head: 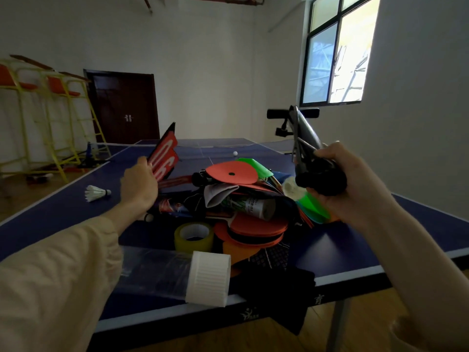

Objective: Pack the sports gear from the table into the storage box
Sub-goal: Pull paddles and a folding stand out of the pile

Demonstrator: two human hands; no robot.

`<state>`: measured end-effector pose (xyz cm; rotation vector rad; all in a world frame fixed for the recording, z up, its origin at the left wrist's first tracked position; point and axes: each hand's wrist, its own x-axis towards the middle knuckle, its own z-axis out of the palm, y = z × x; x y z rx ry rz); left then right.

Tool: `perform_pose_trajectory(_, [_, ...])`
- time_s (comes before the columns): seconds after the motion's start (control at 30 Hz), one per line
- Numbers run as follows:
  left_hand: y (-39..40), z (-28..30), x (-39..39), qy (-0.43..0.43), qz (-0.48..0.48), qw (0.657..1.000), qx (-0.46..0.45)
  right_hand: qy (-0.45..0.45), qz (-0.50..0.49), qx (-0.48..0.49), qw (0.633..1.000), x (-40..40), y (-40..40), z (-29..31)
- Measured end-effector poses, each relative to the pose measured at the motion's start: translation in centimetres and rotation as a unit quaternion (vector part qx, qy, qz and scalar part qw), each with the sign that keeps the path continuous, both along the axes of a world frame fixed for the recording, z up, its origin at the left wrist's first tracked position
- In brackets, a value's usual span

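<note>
Right hand [337,179] at centre right grips a black-handled metal tool [308,151], lifted clear; left hand [139,184], centre left, holds red scoreboard [163,158] upright, likely freeing it from the bench [355,247] pile.

A dark brown double door [124,107] stands closed in the far white wall. Yellow metal umpire chairs with orange seats [43,102] line the left wall. A black-framed window [335,54] glows at right, above a wooden floor [30,189].
</note>
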<state>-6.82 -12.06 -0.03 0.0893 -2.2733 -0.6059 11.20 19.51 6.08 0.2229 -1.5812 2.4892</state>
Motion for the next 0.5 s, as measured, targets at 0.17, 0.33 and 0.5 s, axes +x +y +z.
perform_pose_trajectory(0.17, [-0.2,0.8,1.9,0.068,0.001,0.998,-0.009,0.05,0.056,-0.001,0.997,0.5,0.1,-1.4])
perform_pose_trajectory(0.33, [0.6,2.0,3.7,0.115,-0.034,0.992,-0.033,0.022,0.068,0.039,0.997,0.6,0.3,-2.1])
perform_pose_trajectory(0.5, [0.4,2.3,3.9,0.138,-0.059,0.987,-0.049,0.015,0.05,0.09,0.995,1.1,0.9,-2.4])
